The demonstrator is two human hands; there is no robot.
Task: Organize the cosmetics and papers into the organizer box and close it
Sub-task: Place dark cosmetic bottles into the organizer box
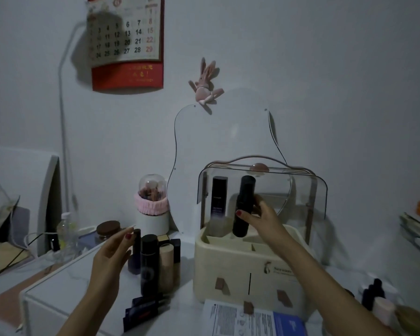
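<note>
Black bottle [243, 206], nearly upright and tilted slightly right, hangs over the box's [228, 267] far compartments, base at the rim. Right hand [260, 218] grasps its middle. Left hand [112, 253], fingers loose and holding nothing, nears the tubes [153, 260] left of the box.

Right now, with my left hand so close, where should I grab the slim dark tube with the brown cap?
Pinch the slim dark tube with the brown cap near its top from the left: it stands upright, and the taller black bottle crowds its right side.

A home bedroom corner – wall calendar [126, 42], wavy mirror [221, 151], cosmetics-crowded dresser [66, 284].
</note>
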